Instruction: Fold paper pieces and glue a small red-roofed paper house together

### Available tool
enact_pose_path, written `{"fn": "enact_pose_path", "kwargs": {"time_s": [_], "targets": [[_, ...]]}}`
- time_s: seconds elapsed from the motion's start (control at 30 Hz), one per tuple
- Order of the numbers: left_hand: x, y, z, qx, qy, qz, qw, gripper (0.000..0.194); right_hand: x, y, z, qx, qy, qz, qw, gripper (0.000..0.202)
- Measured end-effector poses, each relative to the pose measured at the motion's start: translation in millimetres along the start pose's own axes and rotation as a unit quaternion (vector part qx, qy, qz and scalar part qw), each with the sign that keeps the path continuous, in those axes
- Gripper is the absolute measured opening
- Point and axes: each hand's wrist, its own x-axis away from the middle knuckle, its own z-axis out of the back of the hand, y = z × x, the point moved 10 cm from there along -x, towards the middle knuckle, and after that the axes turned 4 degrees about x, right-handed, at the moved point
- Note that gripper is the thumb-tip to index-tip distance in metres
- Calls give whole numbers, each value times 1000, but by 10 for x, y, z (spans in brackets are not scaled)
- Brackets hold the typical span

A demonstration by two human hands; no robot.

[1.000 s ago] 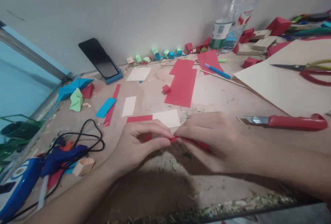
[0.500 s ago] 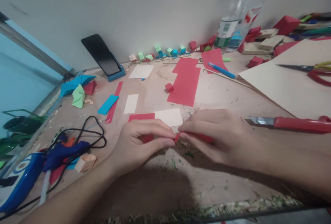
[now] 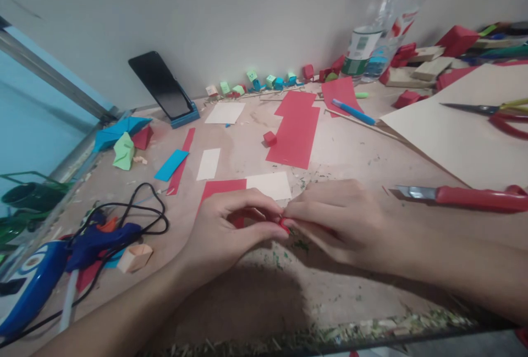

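A small folded strip of red paper is pinched between the fingertips of both hands, low over the table. My left hand grips its left end with thumb and forefinger. From the other side my right hand pinches it, and the fingers cover most of the strip. Just behind the hands lie a flat red paper piece and a cream paper piece. Farther back a small red paper cube sits beside a larger red sheet.
At right lie a red-handled cutter with its blade out and scissors on a cream sheet. A blue glue gun with looped cable is at left. A phone and bottles stand by the wall.
The fingers have shifted slightly around the red strip, and the left thumb and forefinger bow farther apart behind the pinch. Other things stay where they were.
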Motion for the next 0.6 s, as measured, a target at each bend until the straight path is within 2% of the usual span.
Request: {"fn": "enact_pose_path", "kwargs": {"time_s": [0.23,0.6], "targets": [[52,192,-26,-82,-10,-94,992,18,48,160,38,7,25,-116,993,18],[48,310,-12,-85,-6,-112,990,24,16,123,-27,-55,0,-81,995,21]]}}
